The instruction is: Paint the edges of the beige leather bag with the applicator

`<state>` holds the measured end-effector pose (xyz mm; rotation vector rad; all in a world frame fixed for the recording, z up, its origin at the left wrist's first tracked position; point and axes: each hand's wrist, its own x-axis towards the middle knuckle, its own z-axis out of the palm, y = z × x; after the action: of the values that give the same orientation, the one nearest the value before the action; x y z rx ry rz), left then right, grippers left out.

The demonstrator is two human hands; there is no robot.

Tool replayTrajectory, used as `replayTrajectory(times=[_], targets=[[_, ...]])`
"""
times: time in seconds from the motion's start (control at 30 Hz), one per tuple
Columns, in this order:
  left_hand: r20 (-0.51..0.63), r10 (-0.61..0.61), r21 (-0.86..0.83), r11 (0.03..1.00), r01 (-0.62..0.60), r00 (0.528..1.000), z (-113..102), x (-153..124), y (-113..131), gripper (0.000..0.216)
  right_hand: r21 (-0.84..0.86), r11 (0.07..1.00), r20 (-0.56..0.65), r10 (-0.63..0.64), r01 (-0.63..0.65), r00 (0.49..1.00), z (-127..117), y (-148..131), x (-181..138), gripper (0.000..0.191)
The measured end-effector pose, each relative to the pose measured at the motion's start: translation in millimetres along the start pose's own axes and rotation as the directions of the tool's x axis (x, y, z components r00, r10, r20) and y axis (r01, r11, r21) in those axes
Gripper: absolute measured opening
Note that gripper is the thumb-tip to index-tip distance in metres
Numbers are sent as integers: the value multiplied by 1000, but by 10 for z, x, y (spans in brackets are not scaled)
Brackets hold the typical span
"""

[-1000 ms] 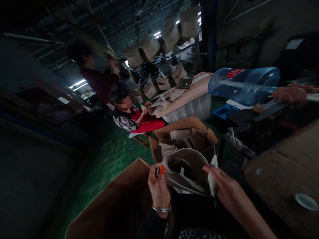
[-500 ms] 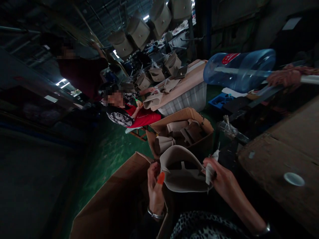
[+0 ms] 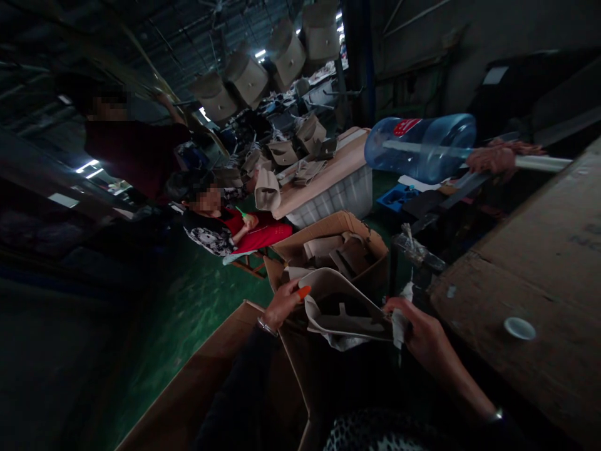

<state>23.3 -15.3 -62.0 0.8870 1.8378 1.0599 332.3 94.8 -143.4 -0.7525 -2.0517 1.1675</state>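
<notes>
- the left hand [image 3: 282,305] pinches the left edge of a beige, curved leather bag piece [image 3: 339,307], its orange-capped thumb on top.
- the right hand [image 3: 419,332] grips the piece's right edge, fingers closed around a white rag [image 3: 398,324] (pressed against the leather).
- the piece hangs between both hands, above an open brown cardboard box [image 3: 216,376] and just in front of a second cardboard box [image 3: 339,241] filled with similar pieces.
- a worn brown wooden table [image 3: 526,275] stands at right.
</notes>
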Motion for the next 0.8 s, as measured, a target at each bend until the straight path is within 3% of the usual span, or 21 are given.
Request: replayTrajectory(times=[0.07,0.13,0.2,0.27,0.33,0.4,0.43,0.47,0.53,0.57,0.6,0.63,0.7,0.8], targets=[[75,-61,113,992,52,995,31,43,23,49,19,1000,-25,17,-16,1000,2,11,21,26],[73,-97,175,981,83,993,72,5,56,49,47,998,-47,47,-44,998,7,3,47,22],[101,-81,160,985,65,992,114,-127,116,47,88,994,-80,71,-64,994,11,-31,85,19],[223,-55,120,992,28,973,137,-335,198,43,144,988,-120,79,-61,990,14,-88,137,18],[413,-91,122,992,44,906,131,-549,273,35,224,974,-151,80,-45,985,26,-153,199,18],[566,-171,131,984,117,807,111,-671,303,33,324,945,-157,88,-32,984,57,-204,259,14],[574,-161,105,987,123,803,109,-673,296,36,377,926,-153,94,-30,984,81,-220,284,12],[530,-106,46,994,97,841,120,-632,276,38,426,904,-143,102,-32,984,110,-230,304,10],[296,94,-115,991,-62,950,195,-439,221,37,507,861,-116,117,-43,986,169,-235,329,13],[177,179,-176,973,-148,968,261,-308,201,38,537,842,-105,123,-48,987,194,-234,336,16],[127,218,-212,959,-188,968,342,-169,193,42,555,830,-93,125,-52,988,211,-232,341,18],[150,228,-225,955,-192,962,432,-37,202,47,558,828,-82,119,-54,989,220,-229,344,19],[316,201,-184,972,-147,927,616,174,270,57,527,848,-67,106,-55,992,213,-219,350,18],[578,115,-25,992,-124,808,813,303,429,56,471,880,-85,118,-65,989,168,-183,356,18]])
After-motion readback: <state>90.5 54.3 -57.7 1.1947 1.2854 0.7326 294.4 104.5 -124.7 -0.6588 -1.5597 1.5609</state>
